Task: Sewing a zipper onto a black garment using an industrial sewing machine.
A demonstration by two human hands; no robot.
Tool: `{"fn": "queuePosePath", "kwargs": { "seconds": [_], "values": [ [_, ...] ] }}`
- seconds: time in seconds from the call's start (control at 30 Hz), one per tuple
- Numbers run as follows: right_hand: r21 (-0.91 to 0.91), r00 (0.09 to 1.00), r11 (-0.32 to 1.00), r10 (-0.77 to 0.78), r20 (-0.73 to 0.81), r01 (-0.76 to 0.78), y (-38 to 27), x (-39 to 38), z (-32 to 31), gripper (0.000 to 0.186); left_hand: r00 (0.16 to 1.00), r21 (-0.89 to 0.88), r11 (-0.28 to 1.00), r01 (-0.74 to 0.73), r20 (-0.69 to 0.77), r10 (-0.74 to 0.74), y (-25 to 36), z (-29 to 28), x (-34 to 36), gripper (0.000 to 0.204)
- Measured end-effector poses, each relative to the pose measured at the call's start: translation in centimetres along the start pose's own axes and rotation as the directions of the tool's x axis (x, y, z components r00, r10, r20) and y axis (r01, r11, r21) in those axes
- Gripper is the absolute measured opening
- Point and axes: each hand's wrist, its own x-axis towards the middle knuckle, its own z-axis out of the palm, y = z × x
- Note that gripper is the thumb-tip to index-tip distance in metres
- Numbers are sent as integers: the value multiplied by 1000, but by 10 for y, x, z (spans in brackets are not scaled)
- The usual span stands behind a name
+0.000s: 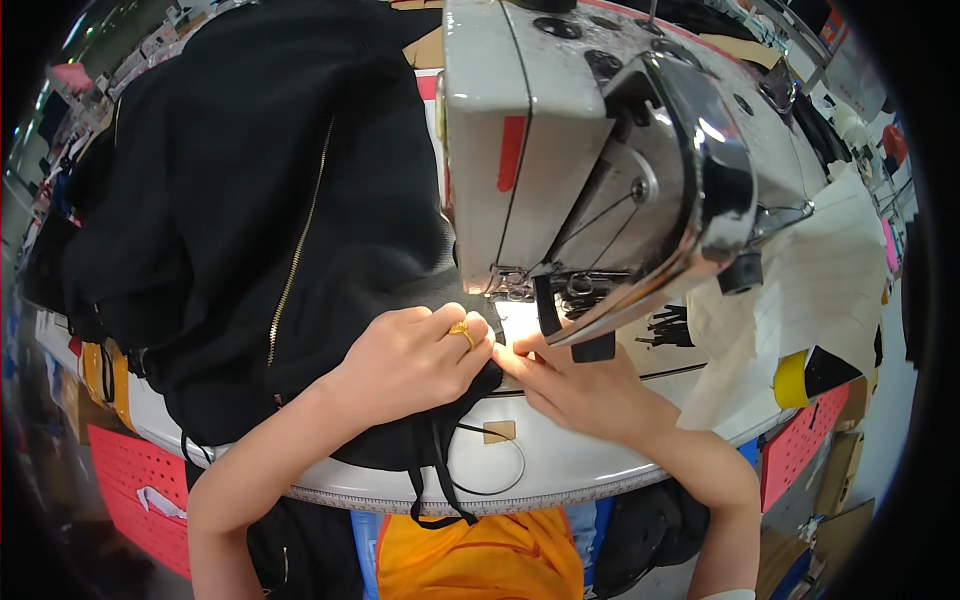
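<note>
Lying across the left of the tabletop [610,458], one black garment [225,210], bulky and matte, its near right edge brought up beside the sewing machine [485,130]. Fitted with a long zipper [297,248], toothed in brass-coloured metal. Handling, by judgement: soft, limp, fairly heavy in bulk, neither slippery nor fragile; best held flat by the edge close to the machine, the mass supported at left. Slim black cords [435,462] trail from the near side, one looping on the white surface.

Left hand [415,358], wearing a yellow ring [461,332]: on the garment's right edge, fingers bent and close together; whether a fold is pinched cannot be told. Right hand [590,392]: just right of it, some fingers extended toward the lit needle area, others hidden by the machine; grip cannot be told.

Machine: pale hard casing, curved chrome guard [718,185]. Near it, at right, thin black strips [672,326]; farther right, a creased off-white sheet [830,265]. Near the front, a small tan rectangular patch [499,431]; along the curved near rim, a measuring tape [400,504]. Below, smooth orange cloth [480,562].
</note>
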Motion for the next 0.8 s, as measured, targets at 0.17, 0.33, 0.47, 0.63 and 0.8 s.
{"fn": "queuePosePath", "kwargs": {
  "seconds": [0.17, 0.33, 0.47, 0.63, 0.8],
  "values": [
    [55, 1000, 998, -12, 4, 12, 0, -2, 2, 48, 999, -4, 999, -33, -32, 33, 0, 4, -5, 13],
    [-12, 993, 999, -53, -109, 52, 0, -1, -3, 36, 989, -138, 987, 84, 130, -66, 2, -12, -3, 23],
    [70, 996, 998, 7, -88, -1, 3, 0, 2, 25, 926, -329, 905, 271, 346, -152, 1, -16, -15, 48],
    [131, 988, 980, 152, -30, -147, 10, 7, 27, 21, 944, -279, 936, 216, 304, -127, -26, -6, -16, 40],
    [91, 976, 972, 219, 5, -218, 5, 10, 16, 21, 936, -268, 932, 245, 316, -155, -28, -6, -11, 37]
  ]
}}
